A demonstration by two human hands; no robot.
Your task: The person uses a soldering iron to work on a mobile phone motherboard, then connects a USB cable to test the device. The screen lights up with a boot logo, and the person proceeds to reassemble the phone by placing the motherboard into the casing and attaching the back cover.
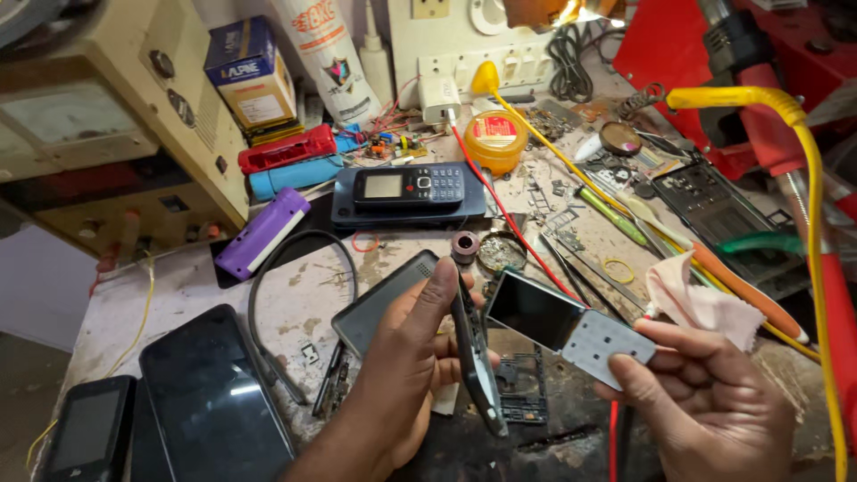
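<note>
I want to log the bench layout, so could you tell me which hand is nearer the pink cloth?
Right. The right hand sits just below the pink cloth; the left hand is farther left.

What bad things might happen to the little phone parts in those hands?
1. The right hand pinches the screen and keypad board only at one end, so it may slip and fall.
2. The pink cloth shares that grip and could make it slippery.
3. The left hand holds the phone frame edge-on over a bench crowded with small parts, where anything dropped might get lost.
</note>
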